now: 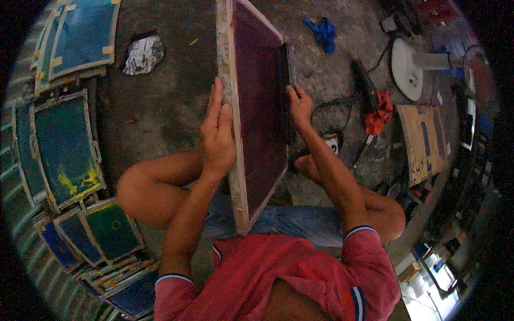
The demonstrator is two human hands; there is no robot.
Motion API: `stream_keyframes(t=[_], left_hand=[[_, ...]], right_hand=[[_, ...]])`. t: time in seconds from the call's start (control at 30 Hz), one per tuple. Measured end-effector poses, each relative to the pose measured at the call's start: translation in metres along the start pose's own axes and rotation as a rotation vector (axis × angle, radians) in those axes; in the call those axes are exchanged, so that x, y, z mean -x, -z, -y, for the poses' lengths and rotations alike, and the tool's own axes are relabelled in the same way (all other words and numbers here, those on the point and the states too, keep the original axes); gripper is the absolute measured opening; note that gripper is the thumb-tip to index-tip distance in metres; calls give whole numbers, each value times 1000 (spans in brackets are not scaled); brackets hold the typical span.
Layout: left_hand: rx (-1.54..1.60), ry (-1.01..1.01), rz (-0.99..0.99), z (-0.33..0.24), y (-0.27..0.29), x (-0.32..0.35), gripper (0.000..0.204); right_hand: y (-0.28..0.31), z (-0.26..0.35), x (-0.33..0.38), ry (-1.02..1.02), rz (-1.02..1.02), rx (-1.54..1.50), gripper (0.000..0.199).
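Note:
A screen printing frame (227,80) with pale wooden edges and dark purple mesh (259,107) stands tilted on edge between my legs. My left hand (218,134) holds its left side, with the fingers stretched up along the wood and the thumb beside them. My right hand (301,107) is closed on a long dark bar with a straight edge (290,64), perhaps a coating trough. The bar lies upright along the right side of the mesh. My right fingertips are partly hidden behind it.
Several screen frames (67,150) lean at the left. Crumpled newspaper (143,55) and a blue cloth (323,33) lie on the floor ahead. At the right are a hair dryer-like dark tool (365,80), a red cloth (379,113), a white pedestal fan base (407,69) and a cardboard sheet (423,142).

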State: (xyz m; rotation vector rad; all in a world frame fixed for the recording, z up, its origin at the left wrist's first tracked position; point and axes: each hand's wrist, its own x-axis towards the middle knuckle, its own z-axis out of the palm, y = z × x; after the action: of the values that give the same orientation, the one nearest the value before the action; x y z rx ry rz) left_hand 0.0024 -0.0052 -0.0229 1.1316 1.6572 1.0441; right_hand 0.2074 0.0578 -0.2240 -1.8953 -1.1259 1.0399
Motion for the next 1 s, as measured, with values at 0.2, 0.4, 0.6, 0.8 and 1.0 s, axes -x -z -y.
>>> stream_keyframes(t=[0.2, 0.4, 0.6, 0.8, 1.0], left_hand=[[6, -63, 34, 15, 1, 0, 46], [-16, -204, 30, 20, -1, -2, 47], [-16, -253, -17, 24, -5, 0, 47], [-1, -261, -22, 25, -5, 0, 47], [2, -257, -27, 19, -5, 2, 46]], right_hand=[[4, 29, 15, 20, 33, -130, 54], [10, 63, 32, -94, 84, -179, 53], [16, 103, 57, -141, 76, -240, 57], [21, 138, 82, -159, 123, -390, 59], [24, 155, 95, -85, 89, -300, 57]])
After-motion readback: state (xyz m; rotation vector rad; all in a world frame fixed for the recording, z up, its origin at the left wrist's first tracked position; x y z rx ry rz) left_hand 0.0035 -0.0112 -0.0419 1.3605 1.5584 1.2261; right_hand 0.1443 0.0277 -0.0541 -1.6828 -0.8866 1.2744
